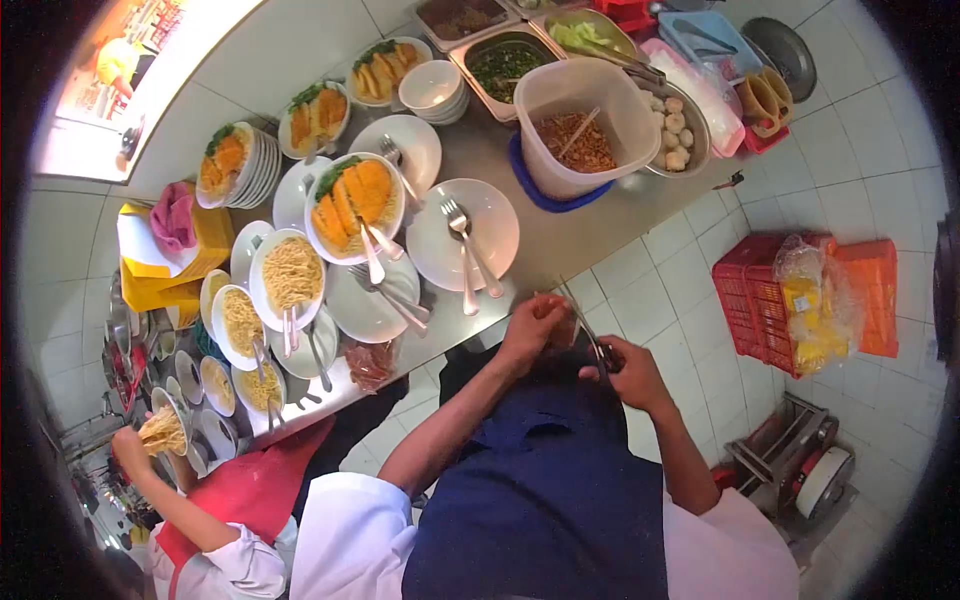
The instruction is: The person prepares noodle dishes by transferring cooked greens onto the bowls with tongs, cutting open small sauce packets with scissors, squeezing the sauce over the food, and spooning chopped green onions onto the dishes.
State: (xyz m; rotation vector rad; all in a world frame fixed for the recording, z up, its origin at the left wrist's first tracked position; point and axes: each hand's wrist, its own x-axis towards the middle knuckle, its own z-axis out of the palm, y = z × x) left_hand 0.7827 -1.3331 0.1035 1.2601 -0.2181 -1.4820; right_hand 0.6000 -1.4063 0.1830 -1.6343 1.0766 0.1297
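Note:
In front of my apron, my right hand (628, 374) is closed around the dark handles of a pair of scissors (587, 328), whose blades point up and away from me. Just left of the blades, my left hand (534, 332) pinches what looks like a small clear plastic packet (566, 326), partly hidden by the fingers. Both hands are just off the counter's front edge. Nearest to them on the steel counter (455, 335) is a white plate (487, 222) with a fork and spoon. Farther left lies a reddish-brown plastic packet (371, 366).
Plates of sliced fried cutlet (352, 204) and noodle bowls (287, 272) crowd the counter's left. A plastic tub of chopped brown food (574, 140) and a bowl of balls (676, 135) stand at the back. A co-worker (215, 500) handles noodles at left. Red crate (750, 295) right.

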